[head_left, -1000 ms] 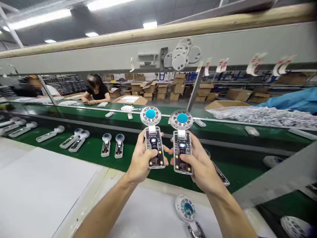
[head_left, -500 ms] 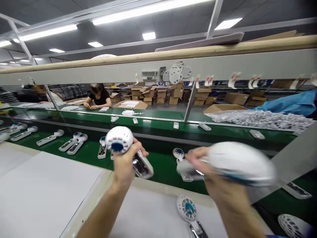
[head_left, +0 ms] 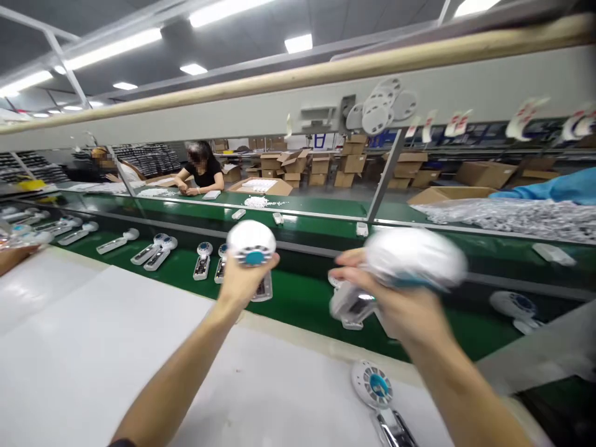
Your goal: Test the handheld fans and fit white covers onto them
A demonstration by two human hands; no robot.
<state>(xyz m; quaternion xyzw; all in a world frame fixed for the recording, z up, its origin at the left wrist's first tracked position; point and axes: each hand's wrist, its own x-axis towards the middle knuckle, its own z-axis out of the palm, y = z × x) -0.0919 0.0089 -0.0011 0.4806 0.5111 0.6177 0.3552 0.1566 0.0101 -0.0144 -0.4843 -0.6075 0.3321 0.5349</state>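
My left hand [head_left: 239, 279] is closed around a white handheld device [head_left: 251, 239] with a round head, a slotted ring and a blue centre. It is over the green belt, and the device's open-backed handle shows partly behind my fingers. In my right hand [head_left: 395, 301] is a second white round-headed device [head_left: 414, 254], smeared by motion, also above the belt. Its fingers wrap the neck and handle. Nearer to me, a third such device [head_left: 375, 385] lies on the white worktop [head_left: 279, 372], its slotted blue-centred face up.
Several similar devices [head_left: 161, 251] lie along the green belt [head_left: 298, 310]. A metal post [head_left: 526, 347] rises at right. Across a raised green shelf are small white parts [head_left: 512, 220] in a heap, cartons [head_left: 274, 186] and a seated person [head_left: 202, 171]. A rail [head_left: 209, 124] crosses overhead.
The view has turned left, so the surroundings sit further right. My right hand has swung leftward and up with its device. My left hand's device now shows its slotted face more squarely.
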